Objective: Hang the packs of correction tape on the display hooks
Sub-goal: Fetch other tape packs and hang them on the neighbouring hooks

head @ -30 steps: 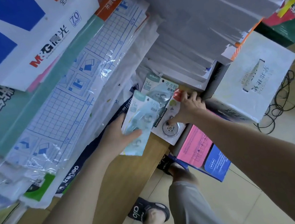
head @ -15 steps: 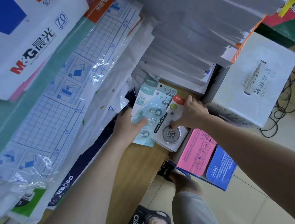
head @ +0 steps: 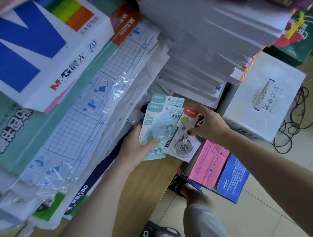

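- Compared with a second ago, your left hand (head: 135,147) has carried the teal packs (head: 157,126) further in towards the paper stacks, and they now lie overlapped as a tidy fan instead of sticking out loose — the gathering looks nearly done.
- Your right hand (head: 210,125) is still at the white pack (head: 182,144), but its fingers have shifted from the pack's top to its right edge; the red header now shows clear of the knuckles.
- Left hand: thumb across the front of the teal packs, fingers behind — grasping them. Right hand: fingertips curled onto the white pack's edge, pinching it.
- All the packs sit at the far end of the wooden shelf (head: 140,189), just in front of the grey paper stack (head: 203,53) and left of the white carton (head: 267,100).
- Orientation: the teal packs' long axis runs near-left to far-right, header cards and hang holes at the far end. The white pack runs much the same way, red header far, round tape wheel at the near end.
- No display hooks are in view, so I judge hanging has not begun; you will need the header ends leading when you reach the hooks.
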The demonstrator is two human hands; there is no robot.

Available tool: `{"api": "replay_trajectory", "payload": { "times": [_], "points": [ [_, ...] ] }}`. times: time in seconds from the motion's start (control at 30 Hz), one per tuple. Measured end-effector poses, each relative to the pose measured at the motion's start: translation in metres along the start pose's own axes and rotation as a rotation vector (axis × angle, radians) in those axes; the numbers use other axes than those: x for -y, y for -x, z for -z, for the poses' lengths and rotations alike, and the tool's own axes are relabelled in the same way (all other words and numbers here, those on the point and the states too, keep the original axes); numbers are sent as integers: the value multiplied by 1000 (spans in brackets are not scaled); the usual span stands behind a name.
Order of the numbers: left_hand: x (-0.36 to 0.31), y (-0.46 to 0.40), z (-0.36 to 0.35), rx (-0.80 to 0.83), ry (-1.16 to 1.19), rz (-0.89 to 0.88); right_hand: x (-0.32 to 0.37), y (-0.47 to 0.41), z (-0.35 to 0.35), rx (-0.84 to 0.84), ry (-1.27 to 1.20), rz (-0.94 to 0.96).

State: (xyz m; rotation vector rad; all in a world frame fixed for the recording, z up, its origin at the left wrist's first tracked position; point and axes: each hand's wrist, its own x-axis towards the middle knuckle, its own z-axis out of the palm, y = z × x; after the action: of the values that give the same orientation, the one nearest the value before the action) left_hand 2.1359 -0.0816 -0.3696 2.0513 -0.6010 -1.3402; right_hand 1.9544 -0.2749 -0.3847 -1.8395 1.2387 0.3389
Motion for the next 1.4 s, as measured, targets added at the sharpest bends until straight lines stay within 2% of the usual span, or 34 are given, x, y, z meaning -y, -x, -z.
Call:
{"api": "replay_trajectory", "payload": {
  "times": [0.2, 0.4, 0.63, 0.73, 0.87, 1.03, 1.13, 1.2, 1.27, 1.4],
  "points": [
    [-53, 64, 21, -67, -235, -192, 31, 56, 47, -1, -36, 65],
    [-124, 139, 59, -85, -375, -267, 73, 123, 118, 67, -50, 127],
    [-206, 231, 130, -287, -314, -333, 165, 202, 227, -27, -11, 335],
    [-243, 269, 155, -275, -203, -379, 216, 241, 279, 9, 17, 451],
    [-284, 307, 178, -300, -177, -452, 302, 294, 327, 58, 5, 675],
    [-330, 358, 196, -305, -104, -463, 398, 352, 353, 92, 69, 925],
    [-348, 385, 207, -291, -70, -489, 434, 376, 368, 104, -32, 1030],
    [-349, 394, 217, -347, -19, -519, 454, 390, 378, 117, -94, 1092],
    [-352, 406, 226, -411, 48, -540, 472, 401, 384, 137, -128, 1117],
    [-362, 433, 233, -403, 108, -595, 502, 419, 388, 172, -154, 1081]
  ]
}}
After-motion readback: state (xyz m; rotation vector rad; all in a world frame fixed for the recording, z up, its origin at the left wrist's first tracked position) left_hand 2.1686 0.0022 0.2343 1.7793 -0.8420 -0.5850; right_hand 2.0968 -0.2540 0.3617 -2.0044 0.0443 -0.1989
